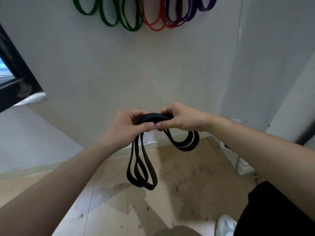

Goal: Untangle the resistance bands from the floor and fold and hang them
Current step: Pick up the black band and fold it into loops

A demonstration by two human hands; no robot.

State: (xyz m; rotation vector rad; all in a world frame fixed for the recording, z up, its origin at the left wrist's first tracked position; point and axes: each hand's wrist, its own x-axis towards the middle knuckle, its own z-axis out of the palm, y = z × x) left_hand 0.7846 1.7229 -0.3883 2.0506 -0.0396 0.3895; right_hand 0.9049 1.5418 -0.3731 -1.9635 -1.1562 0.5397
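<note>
Black in colour, the resistance band (154,116) is folded into several loops and is held in the air before the white wall (119,74), above the wooden floor (129,210). The left hand (125,129) and the right hand (181,118) both grip its top bend, with fingers (134,114) curled over it and the two thumbs almost touching. One bunch of loops hangs under each hand. High on the wall hang green bands (109,16), orange bands (154,23) and purple bands (189,14).

White wall (153,65) fills twelve o'clock; dark-framed window (17,77) at nine o'clock; pale, scuffed wood floor (170,198) toward six.
</note>
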